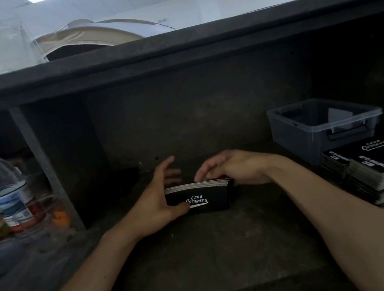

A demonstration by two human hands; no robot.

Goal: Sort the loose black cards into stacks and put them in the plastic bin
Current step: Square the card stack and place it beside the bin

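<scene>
head | step: squaring card stack (199,199), on edge mid-counter (205,258) | left hand (155,208) grips it, thumb in front; right hand (234,171) fingers curl over its end | next: probably lift into plastic bin (294,132), well right

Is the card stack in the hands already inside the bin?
No, the stack stands on the desk, held by the left hand and right hand, while the bin sits apart to the right.
</scene>
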